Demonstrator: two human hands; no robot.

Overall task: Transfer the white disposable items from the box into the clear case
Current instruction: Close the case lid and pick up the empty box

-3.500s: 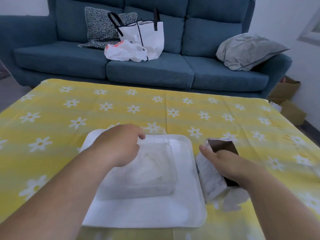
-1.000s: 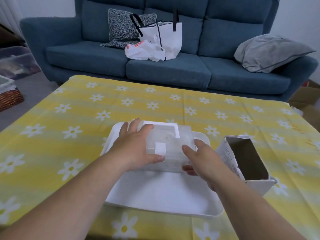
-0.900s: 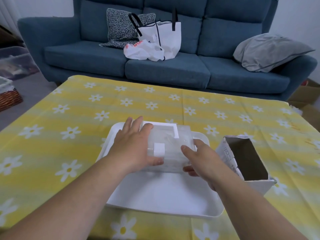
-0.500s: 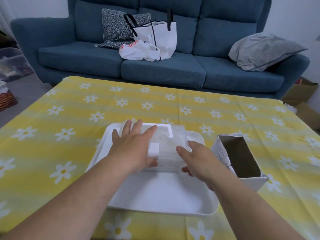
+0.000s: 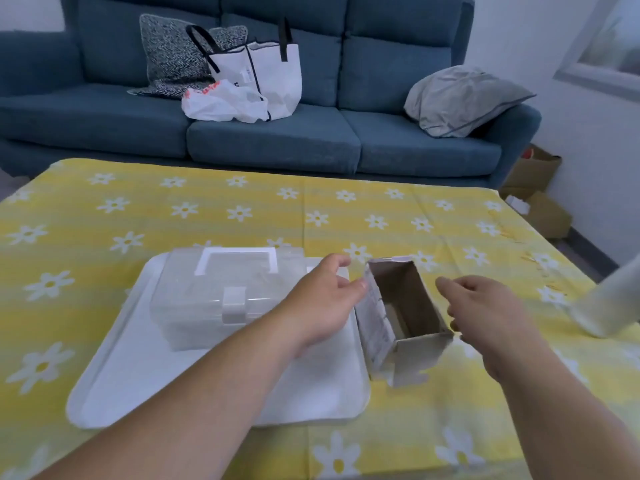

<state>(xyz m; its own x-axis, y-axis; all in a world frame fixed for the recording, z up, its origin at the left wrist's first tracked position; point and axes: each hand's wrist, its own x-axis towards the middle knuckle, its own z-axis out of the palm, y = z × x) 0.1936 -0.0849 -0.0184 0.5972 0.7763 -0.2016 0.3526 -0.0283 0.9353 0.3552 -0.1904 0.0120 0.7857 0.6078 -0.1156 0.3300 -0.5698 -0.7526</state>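
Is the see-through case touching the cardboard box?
Apart. The head view shows white tray and the left hand lying between the clear case and the open box, so their walls never meet.

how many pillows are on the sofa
2. A patterned pillow leans at the sofa's left behind the tote bag; a grey pillow lies at its right end. The bag may hide another.

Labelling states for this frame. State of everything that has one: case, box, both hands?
clear case: lid shut, latch down, handle flat, sitting on the white tray.
box: top open, standing on the tablecloth just right of the tray.
left hand: fingers relaxed, thumb tip at the box's left wall.
right hand: fingers loosely curled, holding nothing, beside the box's right side.
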